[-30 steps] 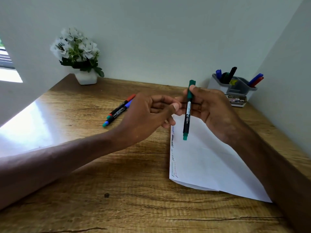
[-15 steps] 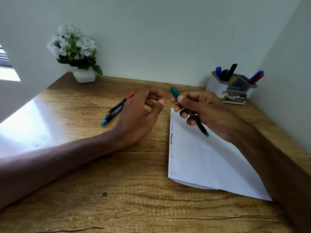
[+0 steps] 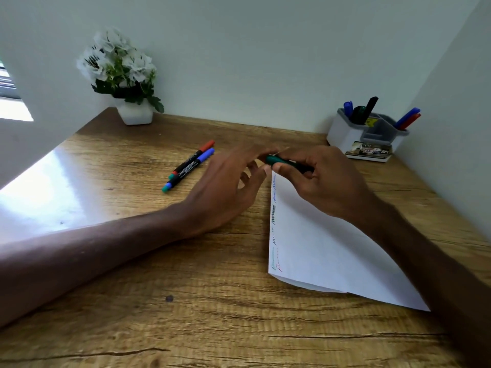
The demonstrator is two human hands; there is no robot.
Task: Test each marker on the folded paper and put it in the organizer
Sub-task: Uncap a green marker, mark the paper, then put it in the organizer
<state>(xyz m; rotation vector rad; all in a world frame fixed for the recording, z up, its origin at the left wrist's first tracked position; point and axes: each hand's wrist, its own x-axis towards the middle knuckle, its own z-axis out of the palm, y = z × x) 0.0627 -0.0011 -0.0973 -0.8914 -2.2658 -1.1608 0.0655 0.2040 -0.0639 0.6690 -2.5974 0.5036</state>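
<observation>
Above the paper's far corner, head view | right hand [image 3: 322, 179] grips green marker [image 3: 276, 160] lying level | left hand [image 3: 228, 187] fingers loosely curled at its cap, holding nothing | marker light, stiff, smooth: hold barrel, pull cap | organizer [image 3: 342, 134] far right.

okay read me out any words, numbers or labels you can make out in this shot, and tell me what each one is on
"42": on the sticker on the front of the organizer, partly legible.
"OP": on the same sticker, at its right end; the rest is blurred.
White print on the barrels of the two markers lying on the desk: too small to read.
Yellow tag inside the organizer: blurred.
Scribbles along the folded paper edge: test strokes, no words.
</observation>
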